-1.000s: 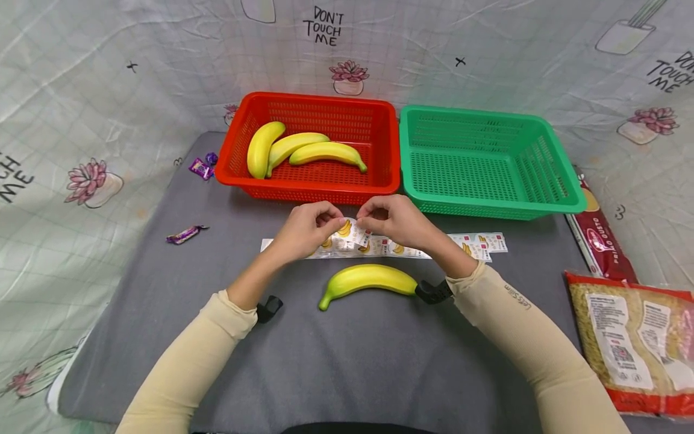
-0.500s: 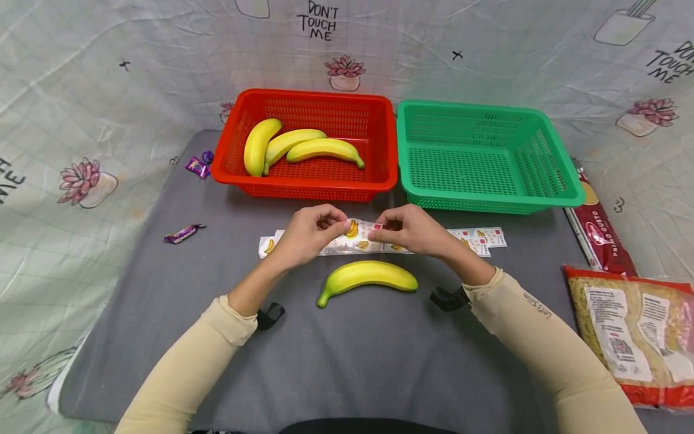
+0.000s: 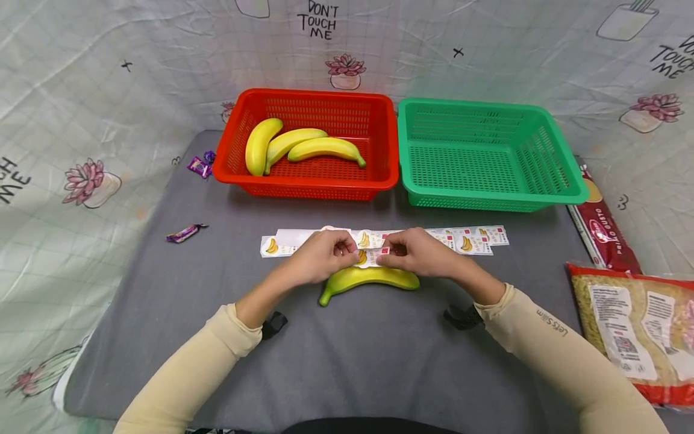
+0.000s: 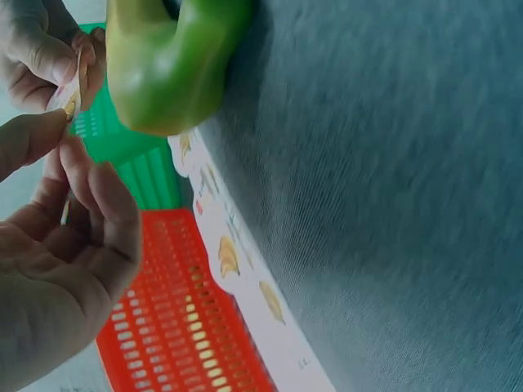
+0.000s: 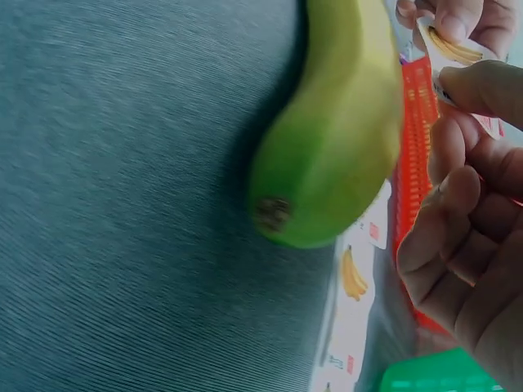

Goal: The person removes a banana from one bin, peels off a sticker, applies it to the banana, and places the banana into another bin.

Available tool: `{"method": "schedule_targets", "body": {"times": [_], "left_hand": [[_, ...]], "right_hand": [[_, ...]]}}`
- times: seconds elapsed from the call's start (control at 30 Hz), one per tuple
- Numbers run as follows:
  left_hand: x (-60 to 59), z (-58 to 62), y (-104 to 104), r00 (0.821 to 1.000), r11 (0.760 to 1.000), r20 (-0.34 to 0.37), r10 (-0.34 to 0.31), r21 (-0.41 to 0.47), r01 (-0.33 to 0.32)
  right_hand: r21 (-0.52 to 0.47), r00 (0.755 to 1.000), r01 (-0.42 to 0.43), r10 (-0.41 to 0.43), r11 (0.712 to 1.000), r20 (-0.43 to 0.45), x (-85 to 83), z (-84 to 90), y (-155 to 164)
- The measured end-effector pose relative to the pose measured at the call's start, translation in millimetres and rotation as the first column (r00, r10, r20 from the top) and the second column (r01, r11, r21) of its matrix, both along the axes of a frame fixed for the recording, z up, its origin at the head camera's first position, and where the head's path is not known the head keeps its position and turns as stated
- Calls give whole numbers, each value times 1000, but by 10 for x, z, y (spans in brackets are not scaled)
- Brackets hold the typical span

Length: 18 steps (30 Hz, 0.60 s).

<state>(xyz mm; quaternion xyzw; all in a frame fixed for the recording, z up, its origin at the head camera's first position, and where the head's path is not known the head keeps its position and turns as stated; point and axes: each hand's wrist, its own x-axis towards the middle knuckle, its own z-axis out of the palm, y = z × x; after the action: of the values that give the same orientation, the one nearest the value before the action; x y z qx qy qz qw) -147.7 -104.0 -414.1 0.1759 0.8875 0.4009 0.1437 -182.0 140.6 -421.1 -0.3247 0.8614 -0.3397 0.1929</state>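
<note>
Both hands pinch one small banana sticker [image 3: 370, 257], the left hand [image 3: 320, 258] on its left edge and the right hand [image 3: 417, 253] on its right. The banana [image 3: 368, 279] lies right under the sticker, almost touching. It stretches sideways from one hand to the other, equally close to both.

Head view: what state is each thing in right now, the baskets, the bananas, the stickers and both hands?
Red basket: holds three bananas.
Green basket: nothing inside.
Loose banana: lying on the grey mat, just under the hands.
Sticker: pinched between both hands, above the loose banana.
Sticker strip: flat on the mat.
Left hand: pinching the sticker.
Right hand: pinching the sticker.
</note>
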Motion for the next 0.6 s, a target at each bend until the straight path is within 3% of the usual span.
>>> {"method": "schedule_targets", "body": {"times": [0.13, 0.3, 0.6], "left_hand": [[54, -29, 30, 1000, 996, -6, -18, -82, 17], [95, -86, 46, 999, 994, -41, -23, -109, 19], [123, -167, 86, 999, 989, -9, 34, -146, -35]], "right_hand": [[22, 1000, 4, -4, 1000, -16, 79, -44, -5], [55, 998, 6, -2, 998, -64, 144, -53, -18], [93, 990, 62, -49, 994, -134, 179, -110, -55]]}}
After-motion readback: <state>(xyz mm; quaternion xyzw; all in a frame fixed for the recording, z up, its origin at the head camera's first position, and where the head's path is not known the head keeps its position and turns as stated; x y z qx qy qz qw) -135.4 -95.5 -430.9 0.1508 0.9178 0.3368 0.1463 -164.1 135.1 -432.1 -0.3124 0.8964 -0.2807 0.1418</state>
